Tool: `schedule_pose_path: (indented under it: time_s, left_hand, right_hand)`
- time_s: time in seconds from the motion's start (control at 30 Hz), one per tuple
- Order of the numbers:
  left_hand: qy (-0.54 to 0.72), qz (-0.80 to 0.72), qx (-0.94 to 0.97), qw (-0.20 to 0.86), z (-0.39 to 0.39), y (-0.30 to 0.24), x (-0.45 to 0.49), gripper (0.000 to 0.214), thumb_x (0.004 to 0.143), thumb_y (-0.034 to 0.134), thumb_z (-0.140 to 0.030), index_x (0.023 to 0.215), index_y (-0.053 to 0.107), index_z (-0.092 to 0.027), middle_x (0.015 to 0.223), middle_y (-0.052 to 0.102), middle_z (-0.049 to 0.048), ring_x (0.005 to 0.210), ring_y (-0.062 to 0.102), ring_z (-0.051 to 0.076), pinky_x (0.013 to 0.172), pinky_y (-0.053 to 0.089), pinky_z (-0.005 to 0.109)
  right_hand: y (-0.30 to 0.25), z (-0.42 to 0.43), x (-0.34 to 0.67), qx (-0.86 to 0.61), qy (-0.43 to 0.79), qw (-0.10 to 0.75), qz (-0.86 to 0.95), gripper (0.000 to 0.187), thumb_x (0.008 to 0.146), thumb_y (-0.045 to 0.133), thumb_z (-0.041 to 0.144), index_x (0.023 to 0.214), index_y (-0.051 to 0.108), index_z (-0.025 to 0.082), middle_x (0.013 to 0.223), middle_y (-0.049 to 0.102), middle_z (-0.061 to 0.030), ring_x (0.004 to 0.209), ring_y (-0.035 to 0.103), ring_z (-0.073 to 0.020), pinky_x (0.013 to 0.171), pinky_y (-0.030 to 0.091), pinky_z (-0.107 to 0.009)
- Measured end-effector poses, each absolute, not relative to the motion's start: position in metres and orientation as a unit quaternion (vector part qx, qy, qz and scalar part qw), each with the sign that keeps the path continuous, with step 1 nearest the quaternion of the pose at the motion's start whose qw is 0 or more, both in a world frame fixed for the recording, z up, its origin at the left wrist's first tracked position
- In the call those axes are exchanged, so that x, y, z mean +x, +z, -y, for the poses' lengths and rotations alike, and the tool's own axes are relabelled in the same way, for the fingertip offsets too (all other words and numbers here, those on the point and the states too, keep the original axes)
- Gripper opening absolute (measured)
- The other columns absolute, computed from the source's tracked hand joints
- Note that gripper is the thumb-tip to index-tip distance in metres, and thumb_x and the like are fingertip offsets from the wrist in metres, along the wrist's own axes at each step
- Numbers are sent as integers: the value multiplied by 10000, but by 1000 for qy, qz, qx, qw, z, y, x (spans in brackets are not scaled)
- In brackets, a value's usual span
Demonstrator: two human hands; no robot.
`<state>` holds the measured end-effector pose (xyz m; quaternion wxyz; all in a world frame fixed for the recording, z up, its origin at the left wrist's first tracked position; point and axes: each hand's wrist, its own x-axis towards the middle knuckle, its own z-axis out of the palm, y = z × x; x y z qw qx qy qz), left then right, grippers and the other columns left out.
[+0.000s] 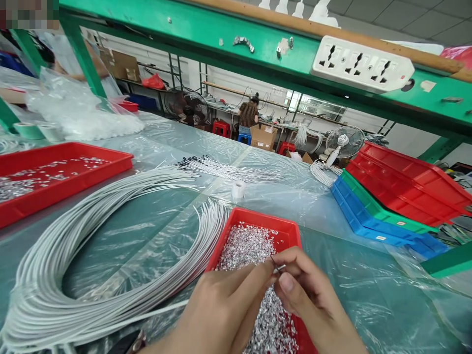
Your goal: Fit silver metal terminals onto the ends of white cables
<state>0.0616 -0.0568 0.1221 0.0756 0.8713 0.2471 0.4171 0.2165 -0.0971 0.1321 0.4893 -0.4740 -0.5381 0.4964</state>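
Note:
My left hand [224, 300] and my right hand [313, 300] meet over a red tray [291, 231] filled with small shiny metal pieces [247, 246]. Both hands pinch at one spot, where a thin wire end and a small metal piece [277, 268] show between the fingertips. A white wire [162, 310] runs from under my left hand toward the big looped bundle of white wires [73, 255] lying on the plastic-covered table at the left.
A second red tray [55, 172] with metal bits lies at far left. Stacked red, green and blue trays [387, 206] lean at right. More wires [228, 169] and a tape roll [238, 189] lie behind. A power strip [361, 64] hangs overhead. A person works far back.

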Motion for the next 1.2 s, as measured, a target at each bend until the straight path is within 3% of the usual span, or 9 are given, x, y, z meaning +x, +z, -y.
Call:
schedule_pose_path:
  time_s: [0.17,0.33,0.53,0.63,0.73,0.9,0.97,1.07,1.2]
  left_hand:
    - [421,-254,869,60,59,121,63,178,914,332,-87,937,495,-156,569,585,-20,398,553,120,375,343,240]
    - [457,-248,848,100,60,120,61,177,923,341,-88,976,484,-177,637,629,0,456,595,125,418,389,230]
    - [480,-256,828,135,58,124,59,214,919,373,-87,1059,469,-217,650,603,-31,450,543,98,450,404,211]
    - [485,-264,826,111,60,127,54,197,916,371,-90,1022,464,-229,636,591,-31,437,505,105,449,399,225]
    - [480,-271,827,109,60,131,49,202,914,369,-86,1024,455,-233,685,627,-18,474,538,106,463,403,221]
    - [410,-295,851,142,53,135,53,182,931,373,-155,915,552,-185,631,603,-10,456,540,106,440,382,218]
    - [383,-296,863,145,50,136,56,233,927,367,-170,849,587,-173,657,610,14,512,572,122,473,409,221]
    - [356,-288,876,153,49,138,57,278,921,358,-159,807,611,-169,644,606,17,526,580,123,490,423,214]
    - [358,-285,878,142,52,136,56,256,905,396,-157,778,615,-186,611,598,-8,489,566,108,484,423,198]
  right_hand:
    - [130,98,216,-476,530,494,500,268,834,592,505,998,613,295,650,360,49,594,403,-139,576,351,-276]
    - [129,100,208,-468,510,527,493,308,806,608,534,969,620,273,632,345,46,675,484,-179,681,416,-332]
    - [117,103,198,-532,450,533,480,454,775,545,654,1014,642,280,928,582,-56,939,550,-250,860,410,-401]
    - [112,94,198,-524,472,497,506,428,820,514,616,1007,645,254,817,554,-35,766,542,-196,691,445,-327]
    - [114,85,201,-502,499,483,515,361,882,471,542,966,627,227,649,410,32,557,411,-133,520,366,-257]
    - [127,93,220,-531,205,557,604,209,814,647,334,1020,624,306,583,404,52,475,369,-139,449,319,-268]
    - [130,98,231,-522,84,505,683,373,807,664,204,1137,578,356,577,502,55,439,420,-138,447,354,-279]
    - [132,101,244,-479,24,381,791,579,813,615,68,1276,455,376,831,703,24,600,630,-170,566,467,-302]
    - [133,98,246,-467,19,330,820,422,829,549,52,1173,509,293,919,724,-14,707,687,-219,580,494,-332]
